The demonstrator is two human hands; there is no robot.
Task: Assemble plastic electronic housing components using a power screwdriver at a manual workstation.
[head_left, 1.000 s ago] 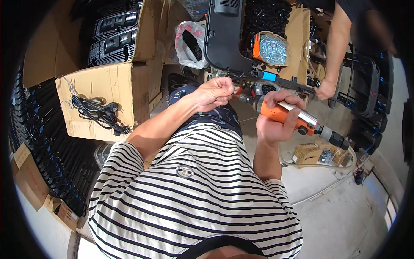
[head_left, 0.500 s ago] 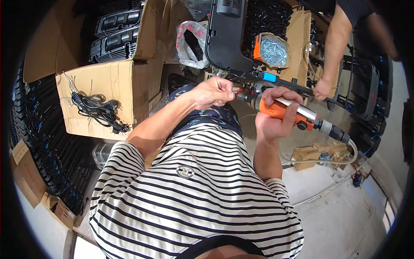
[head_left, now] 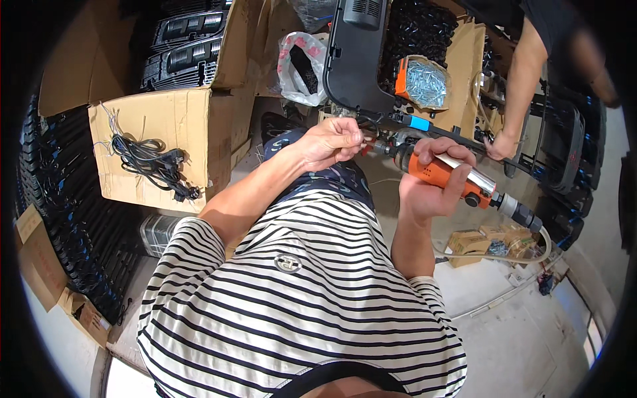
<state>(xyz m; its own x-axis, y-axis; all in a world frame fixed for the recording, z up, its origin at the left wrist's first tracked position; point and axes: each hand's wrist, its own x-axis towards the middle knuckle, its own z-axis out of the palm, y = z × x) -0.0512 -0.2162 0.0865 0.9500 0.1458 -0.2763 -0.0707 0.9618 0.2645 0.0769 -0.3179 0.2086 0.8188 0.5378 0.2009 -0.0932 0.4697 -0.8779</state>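
My right hand [head_left: 430, 191] is wrapped round an orange and silver air screwdriver [head_left: 432, 171], whose nose points left and slightly up. A pale hose [head_left: 545, 244] runs from its rear end. Just left of the tool's tip, my left hand [head_left: 333, 142] is closed in a pinch; what its fingertips hold is too small to make out. Beyond both hands lies a long black plastic frame [head_left: 355, 73] with a blue piece [head_left: 419, 123] on its near bar. An orange box of silver screws [head_left: 424, 83] sits on the far side of that bar.
A co-worker's hand [head_left: 502, 144] rests at the black bar on the right. Left stands a cardboard box [head_left: 149, 106] with coiled black cables [head_left: 156, 166] on its flap. A white plastic bag [head_left: 302, 89] lies behind my left hand. Small cartons [head_left: 468, 245] sit low on the right.
The screwdriver in my right hand has drawn a little to the right, widening the gap to my left fingertips. The co-worker's hand has shifted slightly. The whole view has moved a bit.
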